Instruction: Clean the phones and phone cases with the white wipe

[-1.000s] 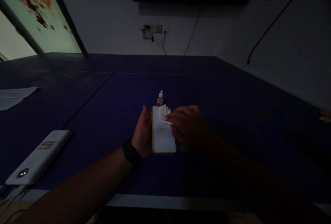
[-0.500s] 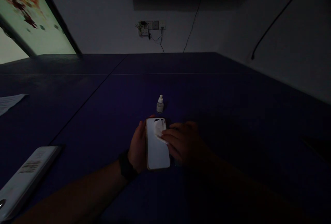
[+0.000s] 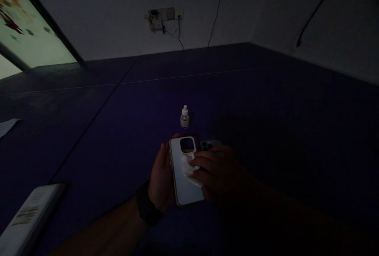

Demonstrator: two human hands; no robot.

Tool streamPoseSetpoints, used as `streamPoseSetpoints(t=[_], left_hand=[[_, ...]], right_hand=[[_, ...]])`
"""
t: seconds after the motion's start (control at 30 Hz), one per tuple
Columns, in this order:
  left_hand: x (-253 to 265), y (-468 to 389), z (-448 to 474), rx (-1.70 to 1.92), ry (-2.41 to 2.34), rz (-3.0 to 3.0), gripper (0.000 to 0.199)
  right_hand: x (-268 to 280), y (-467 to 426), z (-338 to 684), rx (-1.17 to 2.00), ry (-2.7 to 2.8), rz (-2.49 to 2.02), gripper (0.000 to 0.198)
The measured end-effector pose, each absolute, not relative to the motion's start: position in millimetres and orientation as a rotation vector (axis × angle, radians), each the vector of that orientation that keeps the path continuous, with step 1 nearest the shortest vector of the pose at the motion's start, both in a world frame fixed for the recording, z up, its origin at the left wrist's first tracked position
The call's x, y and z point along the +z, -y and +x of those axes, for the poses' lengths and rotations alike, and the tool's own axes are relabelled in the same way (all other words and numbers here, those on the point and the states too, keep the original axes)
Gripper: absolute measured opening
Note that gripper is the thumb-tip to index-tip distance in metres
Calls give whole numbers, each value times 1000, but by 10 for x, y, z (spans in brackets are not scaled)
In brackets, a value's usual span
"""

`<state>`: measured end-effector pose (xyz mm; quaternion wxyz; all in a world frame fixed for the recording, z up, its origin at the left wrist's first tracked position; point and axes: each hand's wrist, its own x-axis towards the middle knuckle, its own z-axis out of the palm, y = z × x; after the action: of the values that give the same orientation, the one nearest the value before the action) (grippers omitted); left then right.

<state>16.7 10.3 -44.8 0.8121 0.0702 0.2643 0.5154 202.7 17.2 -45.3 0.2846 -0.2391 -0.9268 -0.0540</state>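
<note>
Sliding downward since the earlier frame, the white tissue point(image 3: 189, 169) is now lying below the camera cutout point(image 3: 187, 144) of the phone case point(image 3: 183, 191), and the cutout is showing uncovered. We are finding the case in front of the wearer, tilted slightly, its pale panel facing up.

Left hand point(image 3: 161, 175): gripping the case along its left edge, fingers mostly disappearing behind it, thumb side staying off the panel. We are reading this as a brace, keeping the face free and steady under pressure.

Right hand point(image 3: 218, 171): holding its fingers close together, bent, pressing the tissue onto the panel; we are not making out its thumb in the dark. Flat fingers are probably spreading contact.

A phone point(image 3: 211, 144) is showing its lenses just right of the case, partly hidden by the right hand; whether they are touching, we are unable to tell.

Dropper bottle point(image 3: 184, 120): standing upright on the table point(image 3: 142, 118) just beyond the case, presumably for easy reach.
</note>
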Motion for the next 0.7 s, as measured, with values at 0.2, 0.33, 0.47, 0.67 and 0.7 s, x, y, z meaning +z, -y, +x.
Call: streamPoseSetpoints(t=[0.2,0.33,0.47,0.67,0.7], left_hand=[[-493,-106,140,1021,-595,203,49],[-502,-128,145,1059,-560,208,49],[-507,-122,168,1059,-535,237,50],[-507,-112,171,1032,-495,223,53],[-500,-113,167,1037,-501,220,51]], right_hand=[[-508,-158,1961,-152,2519,-471,10],[-454,-130,1922,-190,2396,-657,20],[-410,-90,1965,-146,2373,-720,25],[-529,-53,1989,-77,2524,-451,14],[-545,-45,1974,-86,2512,-453,14]])
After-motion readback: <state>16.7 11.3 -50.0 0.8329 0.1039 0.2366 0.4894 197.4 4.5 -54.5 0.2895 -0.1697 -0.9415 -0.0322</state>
